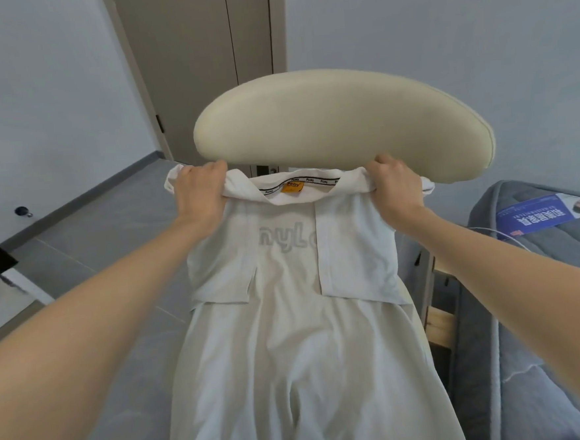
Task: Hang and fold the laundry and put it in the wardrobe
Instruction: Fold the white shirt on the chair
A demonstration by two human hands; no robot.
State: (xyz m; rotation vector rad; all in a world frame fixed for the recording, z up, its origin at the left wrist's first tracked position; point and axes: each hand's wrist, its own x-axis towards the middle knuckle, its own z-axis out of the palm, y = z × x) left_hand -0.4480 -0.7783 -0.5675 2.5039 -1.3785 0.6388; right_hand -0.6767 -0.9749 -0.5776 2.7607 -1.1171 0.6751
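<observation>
Looking from the head camera, the person has both arms stretched forward over a white cotton T-shirt, which is spread long and narrow in the middle of the picture. Its two short sleeves are already turned inward over the body, and a grey print shows partly between them. The left hand grips the left shoulder of the shirt with curled fingers, and the right hand grips the right shoulder in the same way; cloth is bunched under both. Between the hands lies the collar with a small orange neck label.

The important relation is this one: the long axis of the shirt runs from the collar, at the far end where the hands are, straight back toward the person, with the hem out of the picture at the bottom. Both hands are equally far out, one on each side of this axis, so I judge the next fold should bring the collar end toward the hem.

Just behind the hands stands a cream padded chair backrest - the right hand touches its lower edge. What carries the shirt from below I cannot tell. To the right is a grey quilted mattress with a blue printed leaflet on it, and behind the chair a beige door
</observation>
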